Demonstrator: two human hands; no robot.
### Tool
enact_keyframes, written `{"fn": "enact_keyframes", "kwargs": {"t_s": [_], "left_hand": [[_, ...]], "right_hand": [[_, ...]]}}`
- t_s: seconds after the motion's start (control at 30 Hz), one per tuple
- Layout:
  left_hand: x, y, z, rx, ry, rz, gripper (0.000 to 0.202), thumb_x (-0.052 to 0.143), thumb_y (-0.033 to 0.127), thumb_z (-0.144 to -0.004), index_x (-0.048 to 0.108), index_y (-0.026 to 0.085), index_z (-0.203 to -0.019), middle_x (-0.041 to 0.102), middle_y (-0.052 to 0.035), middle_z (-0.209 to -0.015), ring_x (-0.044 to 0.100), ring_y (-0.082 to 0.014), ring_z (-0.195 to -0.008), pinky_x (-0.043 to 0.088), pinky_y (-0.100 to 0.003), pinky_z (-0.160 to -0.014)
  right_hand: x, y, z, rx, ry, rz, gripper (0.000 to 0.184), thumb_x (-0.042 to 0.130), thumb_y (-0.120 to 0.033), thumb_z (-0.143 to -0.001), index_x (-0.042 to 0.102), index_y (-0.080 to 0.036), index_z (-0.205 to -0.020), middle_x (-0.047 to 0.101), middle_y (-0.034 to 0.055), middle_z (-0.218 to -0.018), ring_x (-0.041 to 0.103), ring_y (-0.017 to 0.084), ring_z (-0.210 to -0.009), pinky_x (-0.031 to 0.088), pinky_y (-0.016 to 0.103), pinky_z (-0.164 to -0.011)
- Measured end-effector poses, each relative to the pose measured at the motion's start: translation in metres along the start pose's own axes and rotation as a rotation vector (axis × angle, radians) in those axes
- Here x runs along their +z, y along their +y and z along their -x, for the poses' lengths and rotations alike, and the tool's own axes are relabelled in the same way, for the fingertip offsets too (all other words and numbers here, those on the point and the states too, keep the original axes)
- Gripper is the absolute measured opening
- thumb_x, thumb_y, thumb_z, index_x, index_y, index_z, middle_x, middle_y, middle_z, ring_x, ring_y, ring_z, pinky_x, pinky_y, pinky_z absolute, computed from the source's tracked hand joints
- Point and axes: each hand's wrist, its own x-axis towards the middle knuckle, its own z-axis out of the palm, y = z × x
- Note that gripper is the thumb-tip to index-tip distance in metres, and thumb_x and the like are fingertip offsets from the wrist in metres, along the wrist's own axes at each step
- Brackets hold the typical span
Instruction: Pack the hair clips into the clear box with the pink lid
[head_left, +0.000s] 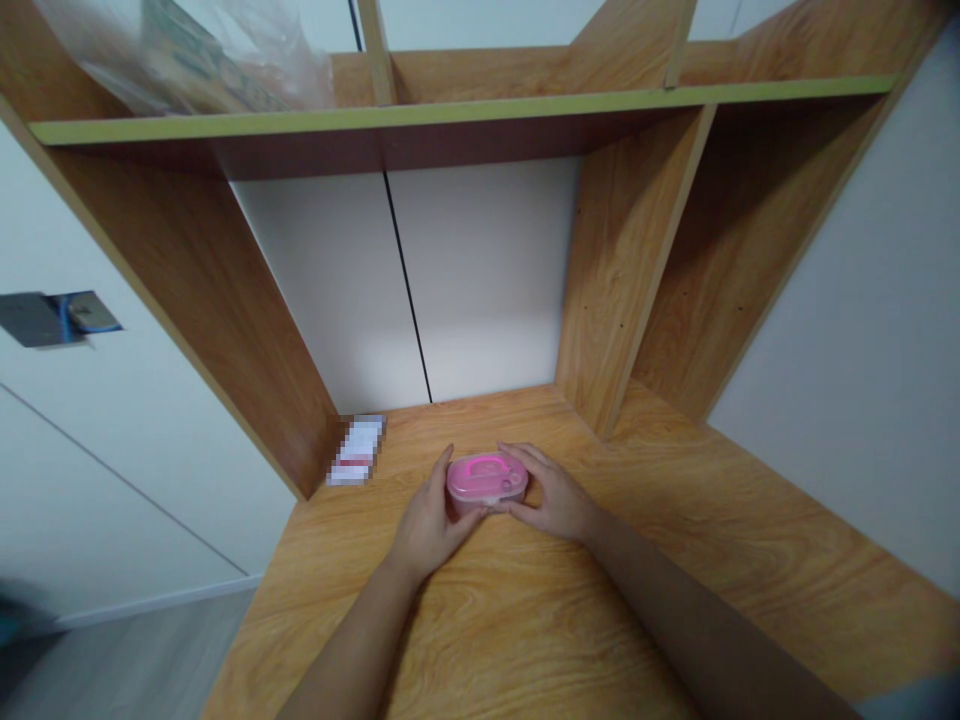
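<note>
The left hand [429, 527] and right hand [551, 497] bracket a pink plastic lidded box [486, 480] from opposite ends, their fingers [517, 457] grasping its sides so it cannot slide. The box rests on the wooden desk [570, 610], just in front of a wooden shelving unit [225, 300].

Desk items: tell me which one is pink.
The pink plastic container, held between the left hand and right hand; the blurred white-and-red item lies apart.
</note>
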Motion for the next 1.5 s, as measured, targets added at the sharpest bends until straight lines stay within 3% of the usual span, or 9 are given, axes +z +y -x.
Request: {"fn": "enact_keyframes", "kwargs": {"t_s": [0.13, 0.3, 0.47, 0.6, 0.77, 1.1, 1.23, 1.5], "left_hand": [[-0.002, 0.001, -0.001, -0.002, -0.001, -0.065, 0.104, 0.074, 0.051, -0.077, 0.018, 0.017, -0.157, 0.058, -0.0178, -0.141, 0.058, -0.0348, -0.127, 0.047, -0.050, -0.107], [-0.006, 0.003, -0.004, 0.035, 0.012, -0.217, 0.080, 0.077, 0.054, -0.071, 0.053, 0.020, -0.139, 0.061, -0.0154, -0.137, 0.055, -0.0377, -0.130, 0.043, -0.054, -0.110], [-0.006, 0.001, -0.004, 0.022, -0.001, -0.297, 0.069, 0.074, 0.058, -0.072, 0.064, 0.020, -0.129, 0.062, -0.0154, -0.136, 0.055, -0.0378, -0.130, 0.043, -0.051, -0.111], [-0.004, -0.004, -0.003, -0.008, -0.033, -0.346, 0.079, 0.070, 0.066, -0.073, 0.062, 0.016, -0.133, 0.057, -0.0173, -0.143, 0.051, -0.0376, -0.135, 0.039, -0.049, -0.115], [-0.001, -0.008, -0.003, -0.049, -0.064, -0.397, 0.088, 0.065, 0.072, -0.073, 0.059, 0.012, -0.137, 0.051, -0.0185, -0.149, 0.045, -0.0364, -0.140, 0.035, -0.047, -0.118], [-0.002, -0.010, -0.003, -0.048, -0.065, -0.371, 0.086, 0.066, 0.072, -0.073, 0.060, 0.014, -0.136, 0.051, -0.0187, -0.149, 0.045, -0.0380, -0.140, 0.035, -0.050, -0.118], [-0.001, -0.010, -0.003, -0.051, -0.059, -0.358, 0.084, 0.067, 0.070, -0.073, 0.060, 0.016, -0.136, 0.051, -0.0175, -0.149, 0.045, -0.0378, -0.140, 0.034, -0.050, -0.118], [-0.002, -0.008, -0.003, -0.053, -0.074, -0.383, 0.088, 0.065, 0.072, -0.074, 0.060, 0.011, -0.137, 0.050, -0.0201, -0.149, 0.045, -0.0384, -0.140, 0.035, -0.050, -0.118]], "right_hand": [[0.001, 0.002, 0.001, 0.021, 0.000, -0.009, 0.078, 0.076, -0.033, -0.079, 0.043, -0.024, -0.149, 0.054, 0.0120, -0.141, 0.053, 0.028, -0.129, 0.043, 0.044, -0.111], [0.001, 0.002, 0.001, 0.018, 0.017, -0.020, 0.076, 0.077, -0.031, -0.077, 0.046, -0.025, -0.146, 0.057, 0.0109, -0.136, 0.055, 0.027, -0.125, 0.045, 0.043, -0.109], [-0.001, -0.001, 0.000, -0.004, 0.048, -0.021, 0.070, 0.077, -0.031, -0.077, 0.051, -0.026, -0.142, 0.060, 0.0096, -0.130, 0.058, 0.026, -0.121, 0.048, 0.042, -0.106], [-0.005, -0.004, -0.002, 0.039, 0.114, 0.011, 0.065, 0.076, -0.028, -0.077, 0.054, -0.028, -0.138, 0.061, 0.0078, -0.126, 0.060, 0.025, -0.118, 0.050, 0.040, -0.103], [-0.008, 0.004, -0.003, 0.156, 0.289, 0.102, 0.058, 0.072, -0.029, -0.080, 0.056, -0.027, -0.135, 0.060, 0.0077, -0.125, 0.060, 0.025, -0.116, 0.051, 0.041, -0.102], [-0.033, 0.014, -0.007, 0.403, 0.599, 0.407, 0.058, 0.066, -0.056, -0.084, 0.059, -0.023, -0.131, 0.061, 0.0129, -0.120, 0.064, 0.031, -0.107, 0.053, 0.044, -0.095], [-0.048, 0.018, -0.005, 0.492, 0.629, 0.544, 0.061, 0.064, -0.063, -0.083, 0.061, -0.022, -0.128, 0.062, 0.0132, -0.116, 0.066, 0.030, -0.097, 0.053, 0.041, -0.086], [-0.063, 0.030, 0.000, 0.685, 0.569, 0.677, 0.064, 0.061, -0.074, -0.079, 0.065, -0.020, -0.112, 0.064, 0.0118, -0.106, 0.065, 0.026, -0.084, 0.050, 0.036, -0.072]]}}
